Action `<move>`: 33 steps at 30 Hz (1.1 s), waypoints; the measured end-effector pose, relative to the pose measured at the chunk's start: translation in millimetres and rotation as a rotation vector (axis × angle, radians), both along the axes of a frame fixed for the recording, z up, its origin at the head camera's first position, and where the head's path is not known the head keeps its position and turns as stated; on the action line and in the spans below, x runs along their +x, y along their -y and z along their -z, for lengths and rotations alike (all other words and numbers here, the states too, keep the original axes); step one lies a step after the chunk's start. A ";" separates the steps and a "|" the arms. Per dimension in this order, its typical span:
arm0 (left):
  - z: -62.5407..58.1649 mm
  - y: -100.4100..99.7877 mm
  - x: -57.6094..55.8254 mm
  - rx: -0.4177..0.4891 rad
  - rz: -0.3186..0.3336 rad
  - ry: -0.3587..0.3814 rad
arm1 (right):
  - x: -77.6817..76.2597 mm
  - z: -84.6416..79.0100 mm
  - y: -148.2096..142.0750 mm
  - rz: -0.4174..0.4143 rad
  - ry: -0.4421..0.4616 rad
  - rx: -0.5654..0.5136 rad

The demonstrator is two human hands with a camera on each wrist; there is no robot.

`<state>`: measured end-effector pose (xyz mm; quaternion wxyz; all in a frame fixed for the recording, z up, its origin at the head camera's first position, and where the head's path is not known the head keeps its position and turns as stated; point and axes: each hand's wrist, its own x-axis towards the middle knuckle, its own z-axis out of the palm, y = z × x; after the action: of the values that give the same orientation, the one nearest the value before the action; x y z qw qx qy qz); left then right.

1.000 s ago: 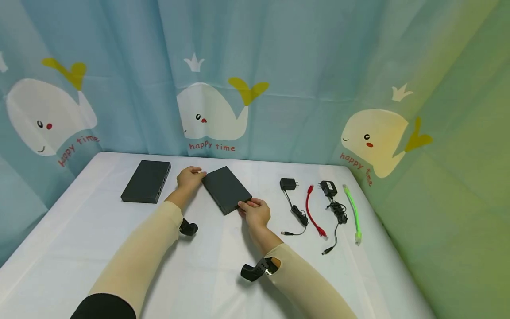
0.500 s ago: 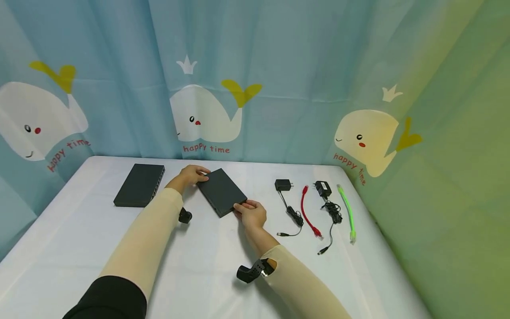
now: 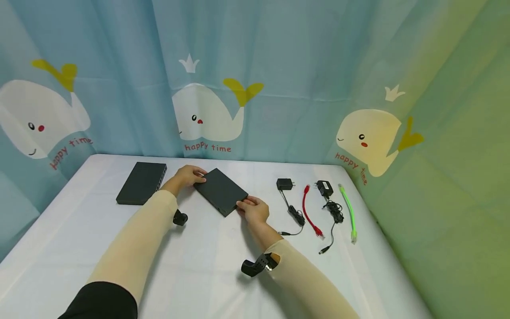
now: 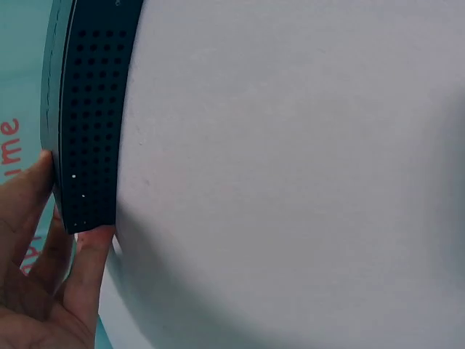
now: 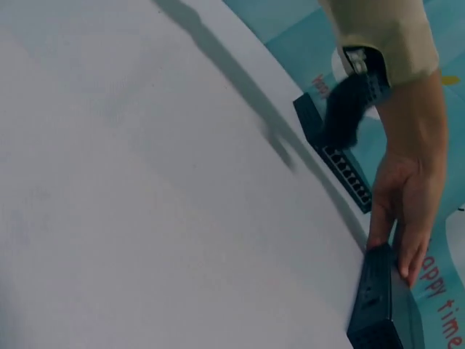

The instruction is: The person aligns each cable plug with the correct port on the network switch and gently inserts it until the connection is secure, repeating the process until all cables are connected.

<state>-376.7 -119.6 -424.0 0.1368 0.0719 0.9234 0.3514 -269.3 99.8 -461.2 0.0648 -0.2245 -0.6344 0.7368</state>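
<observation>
A flat black network switch (image 3: pixel 221 192) is held between both hands over the white table, turned at an angle. My left hand (image 3: pixel 189 176) pinches its far left corner; in the left wrist view the thumb lies on one face and fingers (image 4: pixel 91 265) on the other, beside a side wall (image 4: pixel 94 116) full of vent holes. At the near right corner my right hand (image 3: pixel 255 209) grips the edge, thumb on top and fingers partly hidden beneath. The right wrist view shows the left hand (image 5: pixel 407 196) and part of the switch, but not the right hand.
A second network switch (image 3: pixel 142 183), with a row of ports (image 5: pixel 347 174), lies at the left. On the right lie two power adapters (image 3: pixel 284 184) (image 3: pixel 324 188) with bundled leads, a red network cable (image 3: pixel 309 212) and a green one (image 3: pixel 349 212). A whale-print curtain (image 3: pixel 295 88) stands behind.
The held switch has turned slightly, its far left corner shifting left with my left hand. Both hands keep their grip; the view itself has shifted a little. The other things lie unmoved.
</observation>
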 end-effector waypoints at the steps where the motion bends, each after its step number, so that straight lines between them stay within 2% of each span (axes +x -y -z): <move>1: 0.8 2.1 0.9 0.009 -0.006 0.008 | -1.5 -0.1 -0.4 -0.009 0.004 0.010; 6: 5.3 10.8 7.1 0.034 -0.039 0.042 | -9.9 -4.2 -3.7 -0.068 0.045 0.069; 17: 14.3 15.8 26.5 0.182 -0.156 0.097 | -28.5 -14.9 -12.2 -0.184 0.127 0.117; 26: 23.9 16.5 47.7 0.388 -0.260 0.139 | -41.5 -23.3 -22.0 -0.295 0.198 0.190; 33: 30.7 11.7 62.4 0.426 -0.310 0.114 | -50.8 -21.5 -25.2 -0.331 0.194 0.233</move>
<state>-314.4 -131.4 -454.8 0.1151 -0.0631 0.8195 0.5578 -320.1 125.1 -439.6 -0.0928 -0.1783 -0.7466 0.6341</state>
